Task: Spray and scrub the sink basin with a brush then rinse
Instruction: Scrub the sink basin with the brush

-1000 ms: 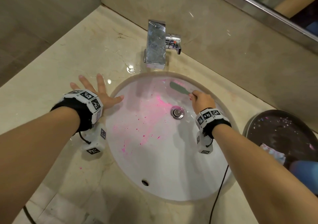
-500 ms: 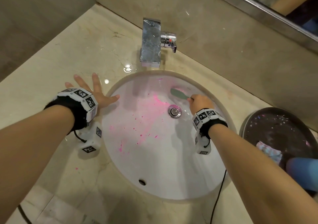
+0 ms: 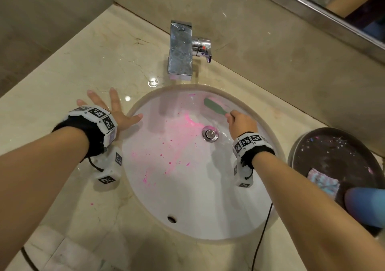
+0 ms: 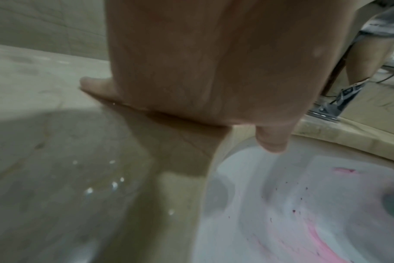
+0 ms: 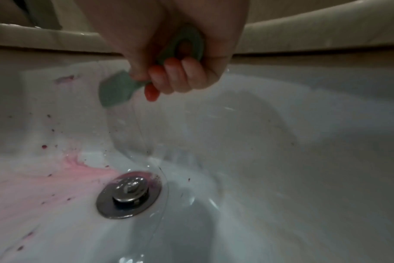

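Observation:
A white oval sink basin (image 3: 187, 197) is set into a beige marble counter and carries pink stains and specks on its left half and near the chrome drain (image 3: 210, 133). My right hand (image 3: 239, 122) grips the handle of a green brush (image 3: 212, 105), whose head lies against the far wall of the basin under the tap. In the right wrist view the fingers (image 5: 175, 74) curl round the green brush (image 5: 115, 89) above the drain (image 5: 128, 194). My left hand (image 3: 116, 112) lies flat on the counter at the basin's left rim, fingers spread.
A chrome tap (image 3: 180, 50) with a side lever stands behind the basin. A dark round tray (image 3: 333, 152) at the right holds a folded cloth (image 3: 323, 182) and a blue object (image 3: 364, 206). A black cable (image 3: 262, 229) hangs over the front rim. A wall and mirror stand behind.
The brush head has shifted slightly along the far wall of the basin. The left hand has stayed flat on the counter.

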`<state>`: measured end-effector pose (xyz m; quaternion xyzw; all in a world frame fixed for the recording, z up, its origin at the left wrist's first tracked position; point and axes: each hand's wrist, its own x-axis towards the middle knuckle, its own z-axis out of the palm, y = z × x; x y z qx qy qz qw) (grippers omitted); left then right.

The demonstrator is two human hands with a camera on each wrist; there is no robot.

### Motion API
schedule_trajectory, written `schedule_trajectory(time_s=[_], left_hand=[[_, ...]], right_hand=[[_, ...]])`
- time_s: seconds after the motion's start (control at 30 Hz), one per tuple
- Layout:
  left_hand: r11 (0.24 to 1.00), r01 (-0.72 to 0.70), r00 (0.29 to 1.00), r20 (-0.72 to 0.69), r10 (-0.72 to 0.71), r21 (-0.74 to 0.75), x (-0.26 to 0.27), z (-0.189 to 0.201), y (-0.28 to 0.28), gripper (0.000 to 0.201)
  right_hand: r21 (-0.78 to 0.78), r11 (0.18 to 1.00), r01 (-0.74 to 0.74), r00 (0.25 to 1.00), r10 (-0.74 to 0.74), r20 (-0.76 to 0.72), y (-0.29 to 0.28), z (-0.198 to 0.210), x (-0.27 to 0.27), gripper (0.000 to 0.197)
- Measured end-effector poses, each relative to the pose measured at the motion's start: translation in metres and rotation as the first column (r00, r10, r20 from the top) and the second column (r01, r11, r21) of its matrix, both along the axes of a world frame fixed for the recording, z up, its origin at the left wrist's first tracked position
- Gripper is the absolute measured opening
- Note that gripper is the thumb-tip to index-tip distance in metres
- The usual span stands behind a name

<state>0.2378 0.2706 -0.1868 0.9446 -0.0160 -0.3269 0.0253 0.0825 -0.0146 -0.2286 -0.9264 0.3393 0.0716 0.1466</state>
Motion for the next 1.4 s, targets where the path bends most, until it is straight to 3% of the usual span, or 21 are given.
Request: schedule_trajectory(time_s=[0.07, 0.2, 0.4, 0.47, 0.63, 0.8, 1.0, 1.2, 1.33, 1.4], left_hand=[[1.0, -0.003, 1.0, -0.002, 0.003, -0.003, 0.0, 0.0, 0.0, 0.108], [1.0, 0.001, 1.0, -0.017, -0.001, 0.012, 0.0, 0.004, -0.001, 0.107], [1.0, 0.002, 1.0, -0.021, -0.002, 0.018, 0.0, 0.007, -0.002, 0.106], [1.0, -0.001, 1.0, -0.016, 0.001, 0.012, -0.001, 0.008, -0.001, 0.106], [1.0, 0.012, 1.0, -0.016, -0.012, 0.015, -0.002, 0.008, -0.002, 0.107], [1.0, 0.016, 1.0, -0.024, -0.015, 0.026, -0.002, 0.011, -0.002, 0.105], [0.999, 0.021, 1.0, -0.021, -0.02, 0.033, -0.002, 0.012, -0.003, 0.105], [0.999, 0.024, 1.0, -0.009, -0.023, 0.037, -0.001, 0.009, -0.002, 0.108], [0.999, 0.025, 1.0, -0.004, -0.025, 0.04, -0.001, 0.008, -0.002, 0.109], [0.999, 0.025, 1.0, -0.005, -0.025, 0.039, -0.001, 0.007, -0.002, 0.109]], right_hand=[[-0.02, 1.0, 0.006, 1.0, -0.005, 0.026, 0.0, 0.001, -0.001, 0.032], [0.08, 0.989, 0.128, 0.973, -0.109, -0.203, -0.002, -0.008, -0.006, 0.029], [0.146, 0.984, 0.105, 0.99, -0.118, 0.081, 0.005, -0.005, -0.002, 0.034], [0.111, 0.989, 0.097, 0.992, -0.105, 0.066, 0.006, -0.004, -0.002, 0.034], [0.123, 0.978, 0.17, 0.978, -0.153, -0.141, 0.005, -0.009, -0.005, 0.032], [0.13, 0.987, 0.097, 0.983, -0.115, 0.142, 0.005, -0.003, -0.004, 0.035], [0.108, 0.986, 0.125, 0.988, -0.115, -0.1, 0.0, -0.006, -0.008, 0.035], [0.183, 0.972, 0.144, 0.974, -0.172, 0.146, 0.004, -0.005, -0.006, 0.033], [0.235, 0.946, 0.223, 0.974, -0.205, -0.097, 0.002, -0.013, -0.006, 0.032], [0.304, 0.921, 0.243, 0.969, -0.214, -0.125, 0.003, -0.015, -0.003, 0.032]])
